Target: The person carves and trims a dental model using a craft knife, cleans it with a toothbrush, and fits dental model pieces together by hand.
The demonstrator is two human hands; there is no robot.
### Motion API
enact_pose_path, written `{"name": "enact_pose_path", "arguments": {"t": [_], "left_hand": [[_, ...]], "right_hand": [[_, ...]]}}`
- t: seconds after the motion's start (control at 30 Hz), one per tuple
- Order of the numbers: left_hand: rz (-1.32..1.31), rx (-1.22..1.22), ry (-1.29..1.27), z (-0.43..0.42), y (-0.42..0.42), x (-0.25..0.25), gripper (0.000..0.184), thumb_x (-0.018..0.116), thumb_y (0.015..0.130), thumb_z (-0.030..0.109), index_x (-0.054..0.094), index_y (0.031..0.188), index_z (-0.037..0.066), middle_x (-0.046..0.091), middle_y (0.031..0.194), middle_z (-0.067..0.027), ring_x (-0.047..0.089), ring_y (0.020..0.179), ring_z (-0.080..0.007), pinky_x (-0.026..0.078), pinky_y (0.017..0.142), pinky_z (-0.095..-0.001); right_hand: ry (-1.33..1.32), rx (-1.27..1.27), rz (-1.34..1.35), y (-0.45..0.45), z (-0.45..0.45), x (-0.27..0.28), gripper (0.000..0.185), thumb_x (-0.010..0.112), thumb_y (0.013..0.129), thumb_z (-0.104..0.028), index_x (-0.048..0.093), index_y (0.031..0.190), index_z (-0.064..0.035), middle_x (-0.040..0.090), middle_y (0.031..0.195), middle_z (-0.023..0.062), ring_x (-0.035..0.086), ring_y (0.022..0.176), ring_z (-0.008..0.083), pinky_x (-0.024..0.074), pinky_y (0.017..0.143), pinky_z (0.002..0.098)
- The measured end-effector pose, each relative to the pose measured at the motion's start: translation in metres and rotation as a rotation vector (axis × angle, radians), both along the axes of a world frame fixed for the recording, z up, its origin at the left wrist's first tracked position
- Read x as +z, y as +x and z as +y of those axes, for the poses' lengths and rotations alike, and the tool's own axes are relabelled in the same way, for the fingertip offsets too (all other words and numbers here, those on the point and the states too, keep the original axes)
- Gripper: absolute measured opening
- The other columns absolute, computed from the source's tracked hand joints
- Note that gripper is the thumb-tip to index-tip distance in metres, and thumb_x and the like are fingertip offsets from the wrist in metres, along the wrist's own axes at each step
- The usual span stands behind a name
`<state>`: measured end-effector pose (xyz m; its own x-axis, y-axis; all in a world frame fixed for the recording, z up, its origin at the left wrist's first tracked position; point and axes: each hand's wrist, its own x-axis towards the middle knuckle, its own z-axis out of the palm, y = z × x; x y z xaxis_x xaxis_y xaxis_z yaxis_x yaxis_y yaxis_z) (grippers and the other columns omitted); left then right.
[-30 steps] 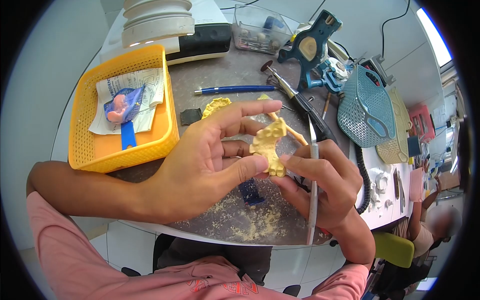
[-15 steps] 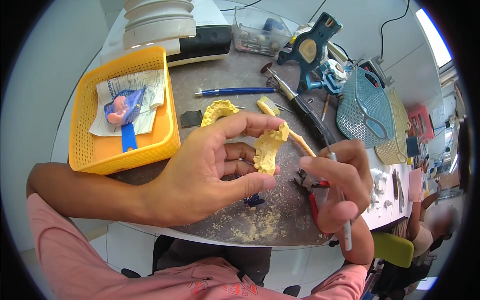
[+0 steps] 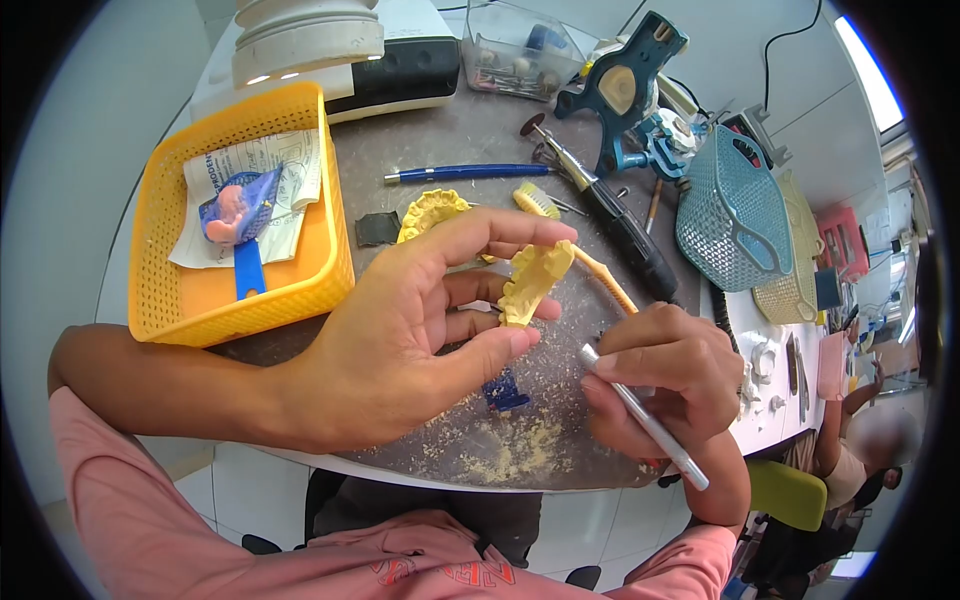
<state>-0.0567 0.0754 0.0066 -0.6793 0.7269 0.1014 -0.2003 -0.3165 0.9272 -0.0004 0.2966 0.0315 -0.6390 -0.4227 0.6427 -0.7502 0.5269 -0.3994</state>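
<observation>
My left hand [image 3: 385,345] holds a yellow plaster dental model [image 3: 537,278] by its ends, between thumb and fingers. The model is tilted, with its row of teeth toward the palm. To its right, my right hand [image 3: 668,372] is closed round a slim silver hand tool [image 3: 648,422] that slants down to the right. The tool is apart from the model, and its kind is not clear. A second yellow dental model [image 3: 432,213] lies behind my left hand, partly covered by it. Under the hands are a small dark blue piece [image 3: 503,390] and scattered yellow plaster crumbs [image 3: 515,447].
A yellow basket [image 3: 340,230] at left holds paper and a blue impression tray [image 3: 248,268] with pink material. Behind lie a blue pen [image 3: 470,173], a brush [image 3: 537,200] and a black handpiece [image 3: 625,235]. A blue articulator [image 3: 610,95] and teal basket [image 3: 730,215] stand at right.
The dental model has turned and tipped slightly in my left hand. My right hand has rolled over, swinging the silver tool from near upright to a slant.
</observation>
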Motion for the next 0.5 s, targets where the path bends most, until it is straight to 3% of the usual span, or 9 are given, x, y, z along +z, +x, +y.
{"name": "enact_pose_path", "arguments": {"t": [0.5], "left_hand": [[-0.006,-0.011,-0.001,-0.0004,-0.0008,-0.0007,0.057,0.059,0.09,-0.005,0.036,0.142,0.002,0.043,0.131,-0.0111,0.057,0.12,-0.0211,0.047,0.103,-0.0325]], "right_hand": [[0.068,0.006,0.006,-0.0035,-0.0027,-0.0047,0.026,0.08,0.064,0.002,0.067,0.085,-0.0066,0.066,0.076,0.0047,0.063,0.056,0.0176,0.0466,0.046,0.0275]]}}
